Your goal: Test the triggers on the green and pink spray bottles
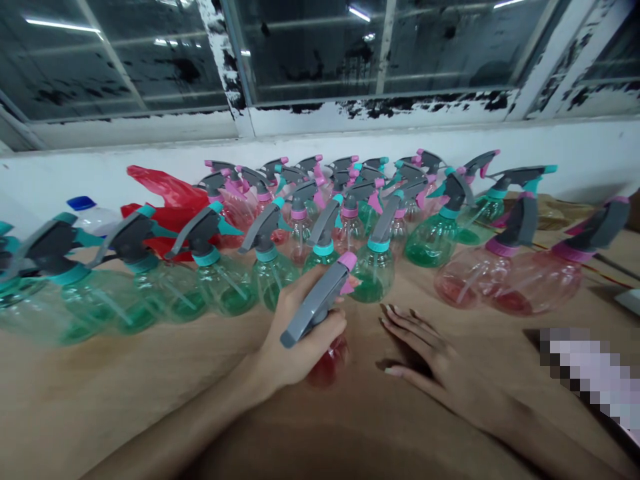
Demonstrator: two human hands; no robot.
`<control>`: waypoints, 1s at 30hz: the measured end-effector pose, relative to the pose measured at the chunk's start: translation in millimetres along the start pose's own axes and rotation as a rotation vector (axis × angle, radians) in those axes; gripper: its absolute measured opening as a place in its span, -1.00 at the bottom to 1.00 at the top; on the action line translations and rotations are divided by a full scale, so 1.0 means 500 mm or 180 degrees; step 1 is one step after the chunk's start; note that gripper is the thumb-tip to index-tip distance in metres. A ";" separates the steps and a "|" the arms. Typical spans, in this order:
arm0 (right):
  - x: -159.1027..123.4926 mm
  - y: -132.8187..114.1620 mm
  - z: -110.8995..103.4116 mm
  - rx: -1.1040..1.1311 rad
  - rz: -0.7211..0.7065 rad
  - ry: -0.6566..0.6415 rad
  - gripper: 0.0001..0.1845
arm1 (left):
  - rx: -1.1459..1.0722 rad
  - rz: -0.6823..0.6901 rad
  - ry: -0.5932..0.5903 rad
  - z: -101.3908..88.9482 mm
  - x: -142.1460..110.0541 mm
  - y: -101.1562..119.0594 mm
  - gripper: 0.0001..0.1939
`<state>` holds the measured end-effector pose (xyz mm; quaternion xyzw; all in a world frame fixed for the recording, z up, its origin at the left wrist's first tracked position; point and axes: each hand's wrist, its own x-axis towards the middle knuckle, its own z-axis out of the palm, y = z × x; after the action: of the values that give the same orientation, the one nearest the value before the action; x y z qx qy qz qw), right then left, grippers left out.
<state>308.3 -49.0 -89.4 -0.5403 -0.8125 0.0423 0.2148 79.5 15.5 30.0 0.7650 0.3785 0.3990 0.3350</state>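
Observation:
My left hand (305,327) is wrapped round the neck of a spray bottle (319,303) with a grey trigger head, a pink nozzle and a clear red-pink body. The bottle stands near the table's front, its nozzle pointing away from me; the hand hides its collar and upper body. To its right, my right hand (430,353) lies low over the tabletop, fingers spread, holding nothing. Just beyond both hands is a spray bottle with a teal collar (375,270) and green body. A row of similar green bottles (225,287) runs off to the left.
Pink-collared spray bottles (465,277) stand at the right, and several more crowd the back. A red plastic bag (167,193) and a blue-capped bottle (93,217) are at the back left. A pixelated object (595,373) lies on the wooden table (150,400) at right. Windows line the wall.

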 end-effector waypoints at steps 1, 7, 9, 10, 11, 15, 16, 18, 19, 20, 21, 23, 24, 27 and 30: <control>0.000 0.000 0.000 0.0003 0.0009 -0.0009 -0.29 | 0.0040 0.0070 -0.0031 0.001 0.000 -0.001 -0.84; -0.002 0.001 0.001 -0.0028 0.0049 -0.0048 -0.30 | 0.0089 0.0118 -0.0099 0.005 -0.004 -0.007 -0.81; -0.001 0.000 0.001 -0.0003 0.0052 -0.0019 -0.30 | 0.0066 0.0109 -0.0122 0.004 -0.004 -0.008 -0.80; -0.001 -0.001 0.001 0.0001 0.0058 -0.0001 -0.31 | 0.0074 0.0111 -0.0119 0.004 -0.004 -0.008 -0.80; -0.001 -0.001 0.001 -0.0006 0.0066 0.0009 -0.31 | 0.0098 0.0113 -0.0103 0.004 -0.004 -0.008 -0.81; -0.001 0.000 0.001 -0.0026 0.0046 0.0008 -0.32 | 0.0110 0.0125 -0.0086 0.003 -0.004 -0.005 -0.80; -0.002 0.000 0.002 -0.0018 0.0027 0.0004 -0.31 | 0.0076 0.0134 -0.0078 0.003 -0.004 -0.005 -0.80; -0.002 0.001 0.003 -0.0027 0.0006 0.0007 -0.31 | 0.0001 0.0164 -0.0063 0.003 -0.004 -0.005 -0.78; -0.002 0.002 0.003 -0.0045 0.0005 0.0000 -0.31 | -0.0014 0.0177 -0.0050 0.003 -0.004 -0.005 -0.77; -0.002 0.001 0.003 -0.0069 0.0017 -0.0006 -0.31 | -0.0016 0.0189 -0.0048 0.003 -0.004 -0.005 -0.77; -0.002 0.001 0.003 -0.0090 0.0031 -0.0010 -0.31 | -0.0004 0.0203 -0.0053 0.003 -0.004 -0.005 -0.76; -0.001 0.000 0.002 -0.0105 0.0034 -0.0025 -0.31 | 0.0052 0.0223 -0.0081 0.003 -0.004 -0.006 -0.77; -0.001 0.000 0.002 -0.0104 0.0027 -0.0034 -0.31 | 0.0078 0.0224 -0.0091 0.002 -0.004 -0.007 -0.77; -0.001 0.001 0.001 -0.0082 0.0020 -0.0048 -0.31 | 0.0091 0.0180 -0.0110 0.001 -0.004 -0.008 -0.78; -0.002 0.003 0.003 -0.0026 0.0034 -0.0040 -0.31 | -0.0011 0.0137 -0.0132 0.000 -0.004 -0.007 -0.83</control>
<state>309.4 -49.2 -91.4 -0.5453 -0.8111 0.0436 0.2073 77.8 15.3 26.4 0.7805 0.3543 0.3909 0.3355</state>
